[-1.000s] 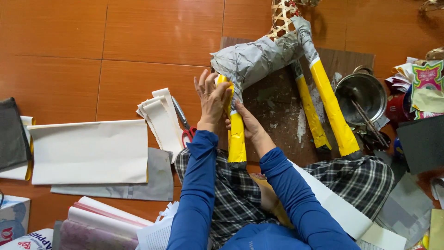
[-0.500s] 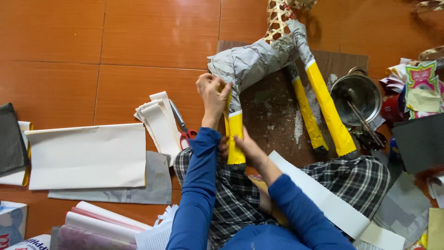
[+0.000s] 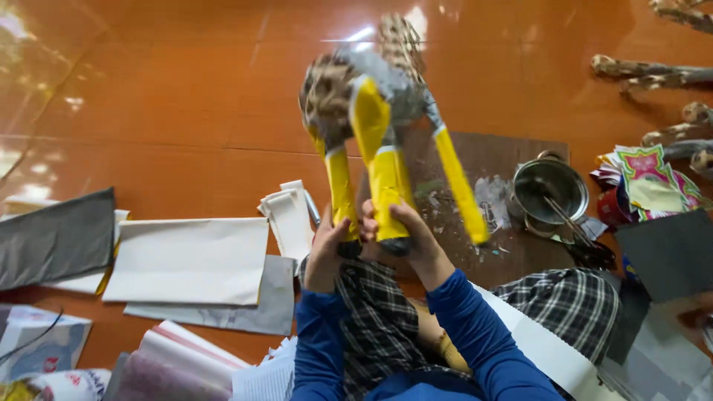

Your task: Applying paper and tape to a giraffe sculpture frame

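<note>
A paper animal figure [image 3: 371, 96] with a grey body, spotted neck and yellow legs is lifted up in front of me, its rear end toward the camera. My left hand [image 3: 327, 249] grips the lower end of one yellow leg [image 3: 340, 186]. My right hand [image 3: 412, 234] grips the neighbouring yellow leg [image 3: 388, 174] near its dark foot. A third yellow leg [image 3: 460, 186] hangs free to the right. My sleeves are blue, and my checked trousers [image 3: 371, 312] show beneath.
A brown board [image 3: 512, 160] with paper scraps lies under the figure. A metal pot [image 3: 549, 189] with sticks stands at its right. White and grey sheets [image 3: 193, 260] lie left, folded white strips [image 3: 290, 219] beside them. Coloured papers [image 3: 646, 182] and dark sheets [image 3: 672, 252] lie right.
The figure has been lifted off the board and tipped up toward the camera. Both hands slid down to the lower ends of two yellow legs.
</note>
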